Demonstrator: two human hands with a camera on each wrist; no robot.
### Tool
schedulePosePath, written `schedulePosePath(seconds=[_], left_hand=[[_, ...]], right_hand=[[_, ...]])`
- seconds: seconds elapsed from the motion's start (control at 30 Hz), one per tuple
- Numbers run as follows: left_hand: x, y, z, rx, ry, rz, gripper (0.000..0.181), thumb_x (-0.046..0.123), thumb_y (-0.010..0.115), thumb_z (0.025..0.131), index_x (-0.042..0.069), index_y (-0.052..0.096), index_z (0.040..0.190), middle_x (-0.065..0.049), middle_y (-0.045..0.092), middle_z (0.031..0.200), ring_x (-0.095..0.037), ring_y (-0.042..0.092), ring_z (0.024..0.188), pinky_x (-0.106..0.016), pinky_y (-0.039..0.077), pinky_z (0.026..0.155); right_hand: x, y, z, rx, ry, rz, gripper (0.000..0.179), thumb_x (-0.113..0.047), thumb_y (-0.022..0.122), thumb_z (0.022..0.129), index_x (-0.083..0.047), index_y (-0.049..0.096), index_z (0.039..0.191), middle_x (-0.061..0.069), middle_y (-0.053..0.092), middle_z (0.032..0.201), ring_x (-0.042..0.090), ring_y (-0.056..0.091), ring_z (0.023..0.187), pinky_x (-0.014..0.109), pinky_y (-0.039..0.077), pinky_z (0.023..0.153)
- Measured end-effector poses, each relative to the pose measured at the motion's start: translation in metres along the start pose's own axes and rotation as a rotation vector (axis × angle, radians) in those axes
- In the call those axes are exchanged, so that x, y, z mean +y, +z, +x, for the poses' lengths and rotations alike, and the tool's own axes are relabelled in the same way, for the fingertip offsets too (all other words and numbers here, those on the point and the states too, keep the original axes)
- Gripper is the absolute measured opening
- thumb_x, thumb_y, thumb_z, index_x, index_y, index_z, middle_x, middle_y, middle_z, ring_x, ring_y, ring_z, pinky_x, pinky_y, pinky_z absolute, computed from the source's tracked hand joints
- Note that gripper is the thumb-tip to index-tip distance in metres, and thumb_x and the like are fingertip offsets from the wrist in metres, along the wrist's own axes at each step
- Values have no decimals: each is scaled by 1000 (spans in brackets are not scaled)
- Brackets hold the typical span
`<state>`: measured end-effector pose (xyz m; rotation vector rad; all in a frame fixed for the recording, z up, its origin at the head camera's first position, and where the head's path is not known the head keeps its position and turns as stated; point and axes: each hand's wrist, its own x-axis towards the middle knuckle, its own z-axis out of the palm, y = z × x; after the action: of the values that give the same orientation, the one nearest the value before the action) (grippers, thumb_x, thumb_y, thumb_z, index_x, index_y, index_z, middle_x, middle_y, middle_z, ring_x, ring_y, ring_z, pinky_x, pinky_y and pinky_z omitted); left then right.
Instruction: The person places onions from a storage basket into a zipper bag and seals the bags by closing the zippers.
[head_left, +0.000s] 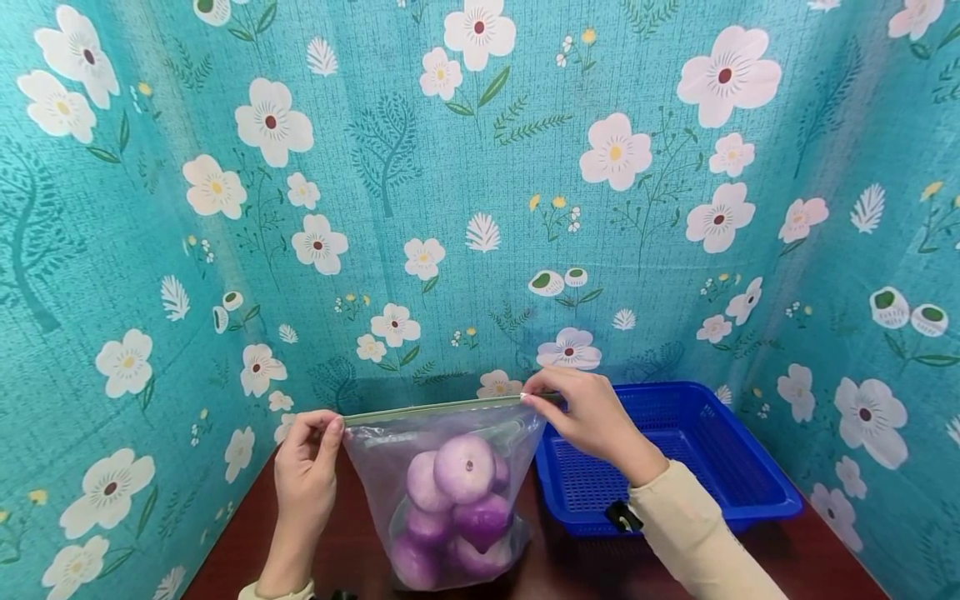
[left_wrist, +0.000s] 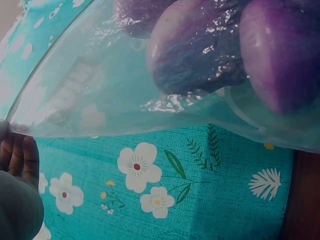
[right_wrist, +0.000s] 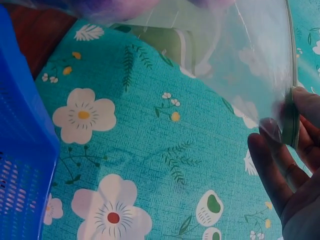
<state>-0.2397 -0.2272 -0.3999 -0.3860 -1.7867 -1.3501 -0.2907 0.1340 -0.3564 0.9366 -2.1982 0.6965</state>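
A clear zip bag (head_left: 375, 450) stands on the table with several purple onions (head_left: 465, 467) inside. Its green zip strip (head_left: 435, 408) runs straight across the top. At the strip's left end, my left hand (head_left: 307, 467) pinches the bag's corner between thumb and fingers. My right hand (head_left: 588, 412) pinches the strip near its right end, where a small white piece, perhaps a slider, shows at the fingertips. The right wrist view has the thumb and fingers of that hand (right_wrist: 295, 165) on either side of the strip. In the left wrist view the onions (left_wrist: 195, 50) press against the film.
A blue plastic basket (head_left: 757, 483) with a perforated bottom sits on the right, partly behind my right forearm. Dark reddish-brown table (head_left: 345, 533) lies beneath. Teal floral cloth (head_left: 480, 192) hangs along the back and both sides.
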Motion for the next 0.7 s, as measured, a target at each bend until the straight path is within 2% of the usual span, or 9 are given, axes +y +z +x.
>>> schedulePosePath(seconds=[0.2,0.53,0.7], left_hand=[[-1,-1,-1,18,3,14,10,-6,59,99,-7,63,108,2,62,91,-7,61,81,-11,52,77],[-3,-3,-1,25,10,14,11,-8,60,98,-7,63,109,3,62,93,-8,60,82,-12,51,76],[-3,-3,-2,23,3,14,11,-8,60,98,-7,63,109,3,61,94,-8,60,82,-12,51,76]], right_hand=[[5,-3,-3,6,16,3,7,-20,76,94,-26,72,96,-15,68,88,-3,61,77,26,55,67],[11,-10,-6,-2,46,21,5,-21,74,96,-25,71,95,-16,63,84,-3,58,74,28,57,68],[13,-9,-8,-8,58,29,7,-20,74,95,-26,71,95,-16,63,84,-2,58,74,24,55,68]])
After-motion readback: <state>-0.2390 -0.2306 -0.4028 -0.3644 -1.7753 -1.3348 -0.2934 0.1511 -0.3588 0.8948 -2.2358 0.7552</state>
